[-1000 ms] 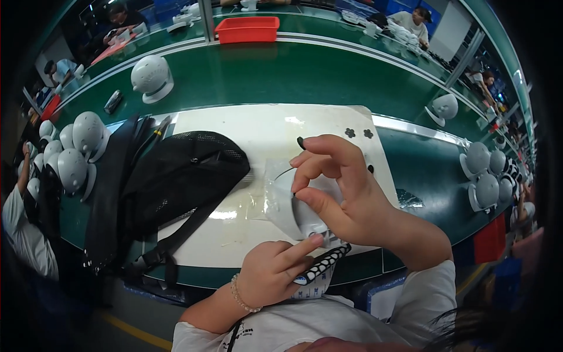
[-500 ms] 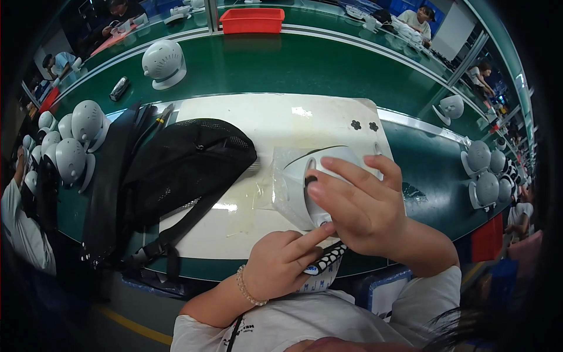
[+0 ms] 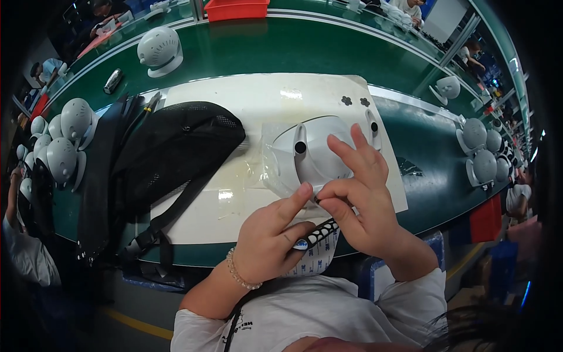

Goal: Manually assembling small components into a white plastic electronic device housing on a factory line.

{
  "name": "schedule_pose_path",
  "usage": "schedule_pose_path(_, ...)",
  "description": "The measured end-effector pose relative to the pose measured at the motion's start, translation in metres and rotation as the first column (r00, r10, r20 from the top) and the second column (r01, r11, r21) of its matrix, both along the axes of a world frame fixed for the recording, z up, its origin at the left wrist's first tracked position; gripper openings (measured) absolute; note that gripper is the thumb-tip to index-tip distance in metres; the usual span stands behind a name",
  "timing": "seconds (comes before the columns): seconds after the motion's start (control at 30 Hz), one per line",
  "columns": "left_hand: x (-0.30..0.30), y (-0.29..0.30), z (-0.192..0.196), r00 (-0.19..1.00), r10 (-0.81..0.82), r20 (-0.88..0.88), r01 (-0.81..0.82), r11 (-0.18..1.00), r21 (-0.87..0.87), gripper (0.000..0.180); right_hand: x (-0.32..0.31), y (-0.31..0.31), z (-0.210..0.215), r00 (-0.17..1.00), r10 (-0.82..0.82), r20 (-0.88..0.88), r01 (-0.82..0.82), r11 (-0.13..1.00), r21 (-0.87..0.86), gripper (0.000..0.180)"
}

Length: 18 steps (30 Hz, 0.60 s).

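Observation:
A white rounded plastic housing (image 3: 325, 141) lies on a pale mat, over a clear plastic film. Black round pads sit on its left prong (image 3: 300, 148) and right prong (image 3: 374, 127). My right hand (image 3: 366, 205) is at its near side, thumb and index finger pinching a small black round pad (image 3: 318, 200); its other fingers are raised. Beside it my left hand (image 3: 272, 234) grips a pad sheet, with its index finger stretched toward the pinched pad. The sheet shows a black strip with white round gaps (image 3: 324, 233) and a printed white backing (image 3: 316, 258).
A black mesh bag (image 3: 182, 138) lies left on the mat (image 3: 193, 226), near yellow-handled pliers (image 3: 151, 105). White rounded devices (image 3: 76, 120) cluster left; more (image 3: 484, 167) stand right. Farther back are one device (image 3: 159, 50), a silver cylinder (image 3: 112, 81) and a red bin (image 3: 237, 9).
My right hand has come off the housing's left prong, uncovering its black pad, and moved nearer to me. It now pinches a pad by my left fingertip. The view has shifted slightly.

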State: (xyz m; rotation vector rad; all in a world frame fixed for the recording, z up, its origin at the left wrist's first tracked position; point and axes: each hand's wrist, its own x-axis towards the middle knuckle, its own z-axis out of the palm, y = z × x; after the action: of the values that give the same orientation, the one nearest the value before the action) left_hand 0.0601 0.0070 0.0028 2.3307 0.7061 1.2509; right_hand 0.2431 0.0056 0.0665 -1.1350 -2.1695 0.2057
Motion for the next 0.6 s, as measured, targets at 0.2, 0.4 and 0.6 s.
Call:
schedule_pose_path(0.2, 0.002, 0.001, -0.004, 0.999, 0.036, 0.003, -0.036, 0.999, -0.009, 0.026, 0.000, -0.002, -0.015, 0.998, -0.053, 0.027, 0.049, 0.990, 0.134, 0.010)
schedule_pose_path(0.4, 0.003, 0.000, -0.006, 0.999, 0.049, -0.002, -0.049, 0.998, -0.025, 0.024, 0.007, -0.006, -0.024, 0.997, -0.017, 0.073, -0.005, 0.959, 0.282, 0.022)
schedule_pose_path(0.6, 0.001, 0.000, -0.008, 0.999, 0.051, -0.008, -0.051, 0.996, -0.076, 0.022, 0.007, -0.010, -0.013, 0.955, -0.100, 0.278, 0.002, 0.943, 0.332, 0.027)
